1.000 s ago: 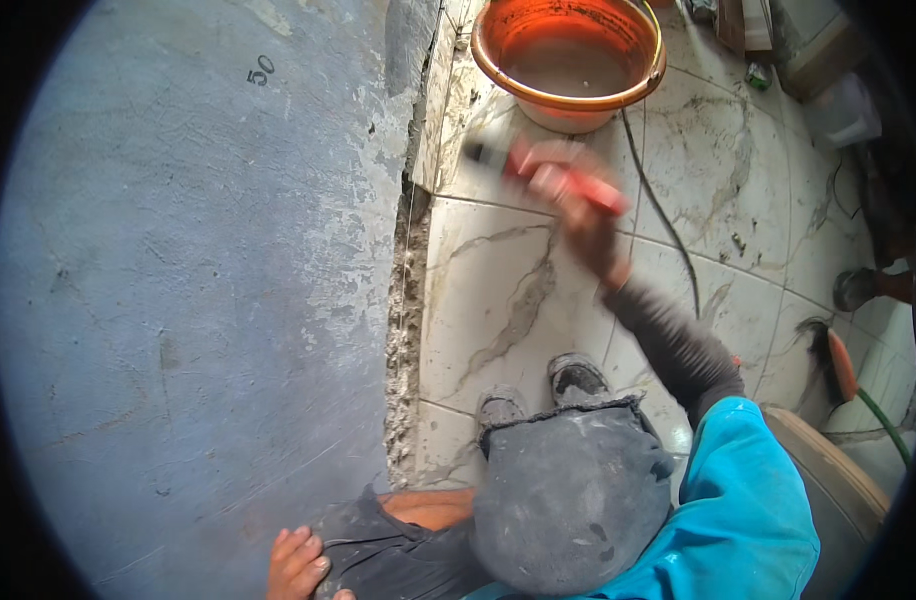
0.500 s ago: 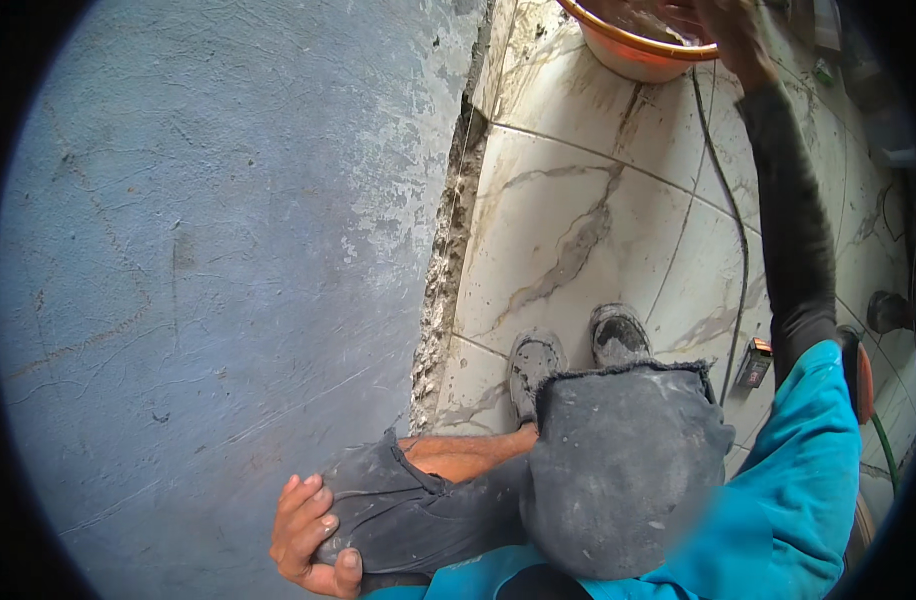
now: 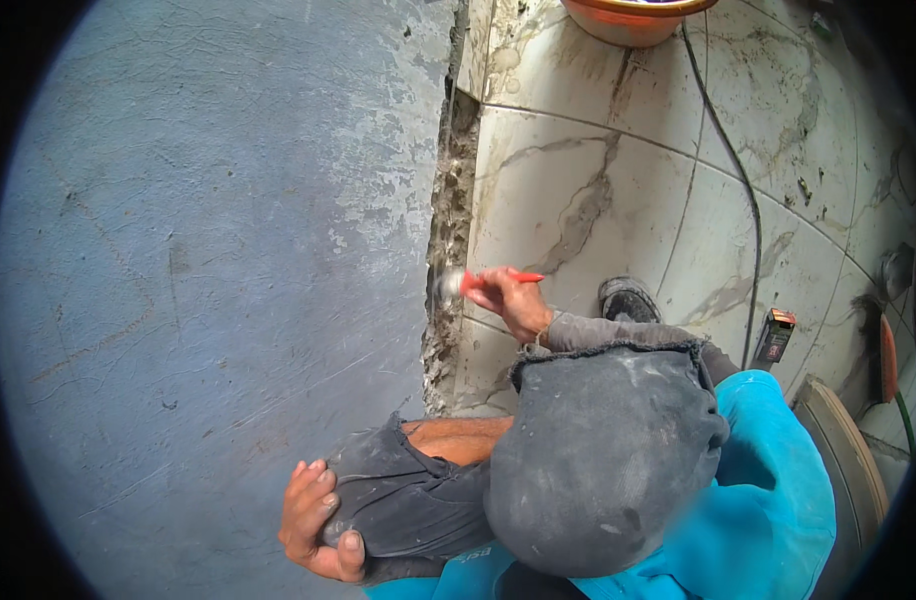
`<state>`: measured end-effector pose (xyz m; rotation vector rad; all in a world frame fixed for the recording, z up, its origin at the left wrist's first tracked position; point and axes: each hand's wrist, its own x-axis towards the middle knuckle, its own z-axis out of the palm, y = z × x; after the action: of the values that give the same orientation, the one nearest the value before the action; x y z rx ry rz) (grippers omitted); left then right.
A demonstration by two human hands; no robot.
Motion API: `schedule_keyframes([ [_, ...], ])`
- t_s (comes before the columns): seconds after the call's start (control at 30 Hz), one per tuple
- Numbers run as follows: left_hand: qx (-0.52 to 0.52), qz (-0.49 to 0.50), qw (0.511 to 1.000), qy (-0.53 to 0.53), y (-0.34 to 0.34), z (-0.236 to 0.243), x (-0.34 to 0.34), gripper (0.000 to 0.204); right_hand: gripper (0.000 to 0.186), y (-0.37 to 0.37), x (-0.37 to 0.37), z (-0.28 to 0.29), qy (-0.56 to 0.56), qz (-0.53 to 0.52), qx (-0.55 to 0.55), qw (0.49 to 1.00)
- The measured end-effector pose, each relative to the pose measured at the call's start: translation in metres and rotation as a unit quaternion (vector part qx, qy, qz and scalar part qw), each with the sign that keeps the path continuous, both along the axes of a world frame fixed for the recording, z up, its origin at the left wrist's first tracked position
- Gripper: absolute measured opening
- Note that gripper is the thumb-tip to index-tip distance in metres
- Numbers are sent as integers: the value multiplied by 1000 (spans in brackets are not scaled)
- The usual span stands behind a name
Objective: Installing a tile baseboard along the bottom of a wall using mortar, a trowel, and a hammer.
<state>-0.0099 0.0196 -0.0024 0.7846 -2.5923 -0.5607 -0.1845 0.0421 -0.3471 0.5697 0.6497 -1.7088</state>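
My right hand is closed round the red handle of a paintbrush. The pale bristles, smeared by motion, are at the rough, broken strip along the foot of the blue-painted wall. Whether they touch it I cannot tell. At the lower left, my left hand is cupped round my bent left knee, fingers curled against the dark trouser cloth.
Marble-patterned tiles cover the floor. A bucket with an orange rim stands at the far end. A dark cable runs down the right side past a small box. An orange-edged tool lies farther right.
My right hand has come from the bucket back to the wall's foot, now with the paintbrush in it. The view has shifted slightly. My left hand stays at the knee.
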Motion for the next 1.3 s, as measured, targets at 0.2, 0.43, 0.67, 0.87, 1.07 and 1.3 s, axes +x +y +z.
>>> schedule_keyframes([
  [0.2, -1, 19, 1000, 13, 3, -4, 2, 42, 20, -34, -57, -24, 149, 50, -68, 985],
  [0.43, -3, 32, 999, 25, 5, 0, -3, 40, 16, -38, -57, -35, 120, -66, -38, 990],
  [0.67, 13, -11, 1000, 10, -1, -1, -2, 40, 24, -14, 7, -55, 164, 119, 2, 979],
  [0.87, -2, 6, 1000, 20, -1, -1, 11, 40, 17, -48, -95, -25, 93, -180, 3, 979],
  [1.07, 13, 5, 999, 32, -9, -5, -7, 39, 14, 7, 45, -30, 145, 160, -17, 976],
  [1.3, 24, 0, 999, 35, -15, -8, -8, 38, 14, -30, -77, -3, 34, -95, -39, 994],
])
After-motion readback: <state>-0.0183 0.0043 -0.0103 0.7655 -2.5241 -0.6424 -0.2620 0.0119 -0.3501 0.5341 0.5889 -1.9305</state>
